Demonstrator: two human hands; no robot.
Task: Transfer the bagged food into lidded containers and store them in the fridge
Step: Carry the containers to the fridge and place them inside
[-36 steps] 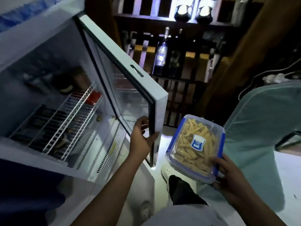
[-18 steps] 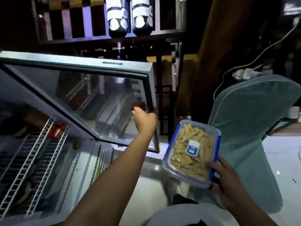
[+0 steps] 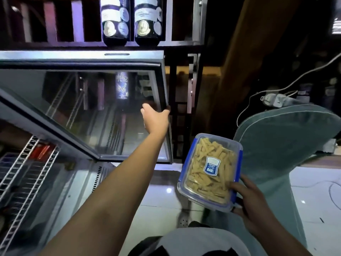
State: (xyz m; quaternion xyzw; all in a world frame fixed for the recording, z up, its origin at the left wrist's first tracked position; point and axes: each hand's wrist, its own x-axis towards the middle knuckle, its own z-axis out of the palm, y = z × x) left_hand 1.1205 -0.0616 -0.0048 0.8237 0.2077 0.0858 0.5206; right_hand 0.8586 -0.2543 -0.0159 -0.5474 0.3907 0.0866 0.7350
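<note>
A clear lidded container (image 3: 210, 170) with blue clips and a blue label holds pale stick-shaped food. My right hand (image 3: 252, 202) grips its near right corner, holding it tilted above the tiled floor. My left hand (image 3: 156, 117) reaches out to the free edge of the fridge's glass door (image 3: 83, 108), fingers wrapped round the edge and partly hidden behind it. The door stands wide open. The open fridge interior (image 3: 55, 182) with white wire shelves (image 3: 24, 174) lies at lower left.
Two dark wine bottles (image 3: 129, 19) lie in a rack above the door. A teal covered chair (image 3: 280, 148) stands right, with a power strip (image 3: 275, 100) and cable behind it. Something red (image 3: 41, 151) sits at the shelf's back.
The door has swung further open and my left arm has stretched out with it. The container stays in my right hand, little moved.
</note>
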